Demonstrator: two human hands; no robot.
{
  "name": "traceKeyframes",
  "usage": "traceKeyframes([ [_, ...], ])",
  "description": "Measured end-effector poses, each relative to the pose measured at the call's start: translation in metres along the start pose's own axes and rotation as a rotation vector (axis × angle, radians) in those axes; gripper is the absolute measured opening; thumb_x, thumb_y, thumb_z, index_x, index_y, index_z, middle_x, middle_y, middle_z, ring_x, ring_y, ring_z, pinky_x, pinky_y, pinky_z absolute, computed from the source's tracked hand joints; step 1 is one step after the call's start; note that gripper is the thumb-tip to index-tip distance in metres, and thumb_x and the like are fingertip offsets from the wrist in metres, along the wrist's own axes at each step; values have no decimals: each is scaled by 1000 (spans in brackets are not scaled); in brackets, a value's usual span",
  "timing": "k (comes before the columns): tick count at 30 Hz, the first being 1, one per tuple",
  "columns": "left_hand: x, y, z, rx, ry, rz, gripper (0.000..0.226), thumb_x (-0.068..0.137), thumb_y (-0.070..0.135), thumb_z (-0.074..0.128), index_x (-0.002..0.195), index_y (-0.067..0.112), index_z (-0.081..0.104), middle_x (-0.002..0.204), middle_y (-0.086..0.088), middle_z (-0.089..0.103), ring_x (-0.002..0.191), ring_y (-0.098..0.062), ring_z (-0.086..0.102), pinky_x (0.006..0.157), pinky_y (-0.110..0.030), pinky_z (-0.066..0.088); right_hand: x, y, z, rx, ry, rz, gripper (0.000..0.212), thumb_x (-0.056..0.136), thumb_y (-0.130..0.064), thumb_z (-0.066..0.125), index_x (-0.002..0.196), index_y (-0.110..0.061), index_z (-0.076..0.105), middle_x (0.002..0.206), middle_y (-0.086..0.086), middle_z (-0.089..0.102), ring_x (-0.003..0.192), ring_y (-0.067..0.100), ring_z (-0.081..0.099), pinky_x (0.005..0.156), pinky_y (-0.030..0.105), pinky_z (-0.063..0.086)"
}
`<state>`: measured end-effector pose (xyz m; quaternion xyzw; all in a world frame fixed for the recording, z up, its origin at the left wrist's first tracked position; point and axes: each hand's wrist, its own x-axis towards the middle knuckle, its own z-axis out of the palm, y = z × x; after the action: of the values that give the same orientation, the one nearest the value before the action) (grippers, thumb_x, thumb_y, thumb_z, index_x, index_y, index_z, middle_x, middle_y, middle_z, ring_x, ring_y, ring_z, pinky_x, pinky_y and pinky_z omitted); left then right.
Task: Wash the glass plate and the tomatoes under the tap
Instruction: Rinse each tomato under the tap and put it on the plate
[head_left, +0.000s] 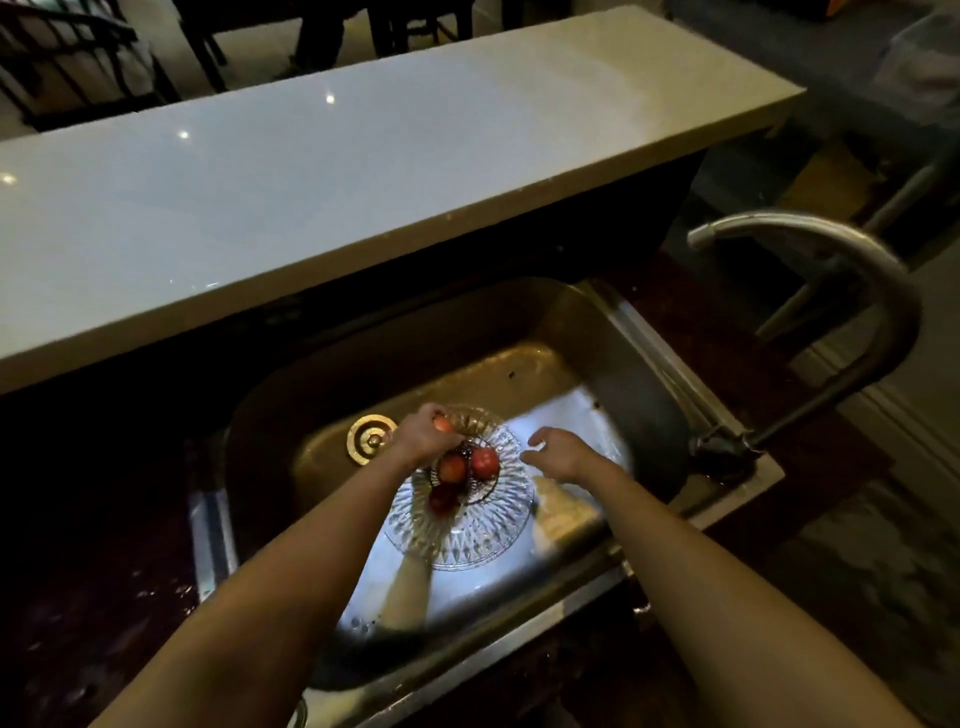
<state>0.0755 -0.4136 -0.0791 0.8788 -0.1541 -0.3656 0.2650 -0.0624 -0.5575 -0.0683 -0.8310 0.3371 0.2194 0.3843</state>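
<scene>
A cut-glass plate (467, 525) lies on the floor of the steel sink (582, 332). Three red tomatoes rest in its centre: one on the right (484, 460), one beside it (451, 469), one darker below (441, 500). My left hand (422, 436) hovers over the plate's far left rim, its fingers closed around another tomato (443, 425) that peeks out orange. My right hand (558, 453) is at the plate's right edge, fingers apart and holding nothing. The curved metal tap (831, 244) arches at the right; no water stream is visible.
The sink drain (371, 439) sits left of the plate. A long white counter (311, 171) runs behind the sink. Dark wet worktop (93, 597) surrounds the basin. Chairs stand beyond the counter.
</scene>
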Motion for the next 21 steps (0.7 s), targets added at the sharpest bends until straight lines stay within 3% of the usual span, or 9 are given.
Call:
traceKeyframes([
  [3, 11, -22, 14, 85, 56, -39, 51, 83, 24, 64, 131, 16, 48, 129, -18, 54, 118, -33, 51, 100, -37, 44, 24, 9, 16, -74, -26, 62, 44, 94, -28, 50, 128, 0, 46, 136, 20, 49, 124, 31, 47, 95, 29, 39],
  [11, 42, -54, 64, -5, 207, -18, 44, 91, 22, 52, 135, 22, 43, 133, -14, 44, 125, -31, 35, 106, -41, 31, 81, 27, 46, -128, -9, 196, 34, 92, -23, 45, 119, -3, 42, 128, 20, 53, 116, 35, 53, 91, 35, 44],
  [14, 55, -63, 74, -47, 212, 6, 43, 93, 25, 49, 136, 26, 43, 145, -11, 34, 132, -32, 31, 111, -43, 26, 95, 31, 54, -113, -13, 189, 33, 92, -21, 46, 117, -1, 42, 125, 21, 54, 114, 36, 53, 90, 35, 44],
  [18, 61, -71, 83, -49, 191, 102, 43, 91, 45, 45, 132, 33, 45, 149, -1, 29, 136, -28, 28, 113, -47, 23, 108, 33, 61, -88, 24, 212, 37, 94, -24, 43, 121, 1, 39, 125, 24, 55, 114, 37, 54, 87, 34, 44],
  [21, 59, -72, 90, 134, 174, 205, 64, 81, 71, 31, 139, 43, 31, 152, 2, 28, 140, -24, 23, 114, -50, 17, 114, 34, 64, -56, 50, 235, 42, 98, -32, 38, 122, 2, 39, 124, 26, 56, 114, 39, 54, 89, 37, 44],
])
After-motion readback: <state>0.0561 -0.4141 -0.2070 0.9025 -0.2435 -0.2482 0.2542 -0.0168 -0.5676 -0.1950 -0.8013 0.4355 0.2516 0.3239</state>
